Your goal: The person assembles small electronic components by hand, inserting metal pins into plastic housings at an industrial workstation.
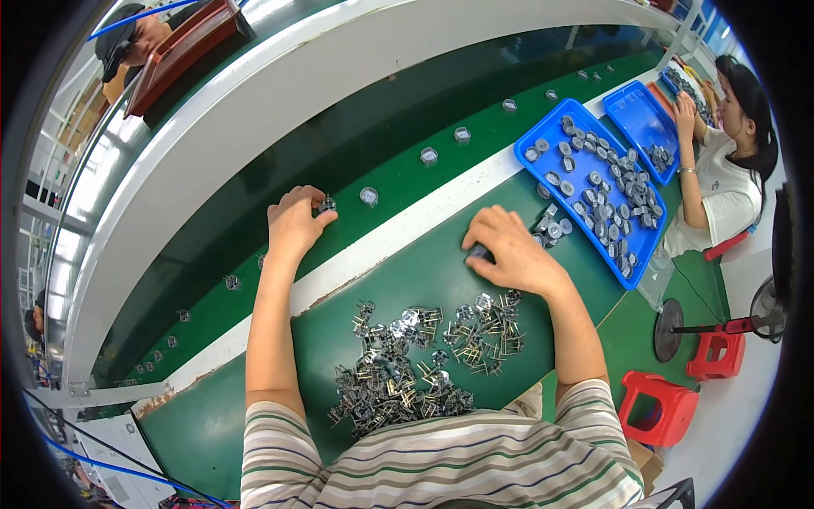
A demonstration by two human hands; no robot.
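Over the green belt, my left hand (292, 222) pinches a small dark-and-silver part (327, 204) between thumb and fingertips. My right hand (513, 253) is above the green worktop (373, 284), its fingers closed round a small dark grey piece (481, 253), probably a cap, partly hidden by them. A heap of small parts with metal pins (390, 373) lies between my forearms. Several loose grey round caps (553, 227) lie just right of my right hand, beside a blue tray (543, 136) of similar caps.
Spaced clear-and-grey parts (369, 197) sit along the belt (398, 182). A white ledge (365, 254) separates belt and worktop. Further right are a second blue tray (632, 114), a seated co-worker (721, 161), red stools (657, 407) and a black fan (767, 310). Another person (136, 42) is across the belt.
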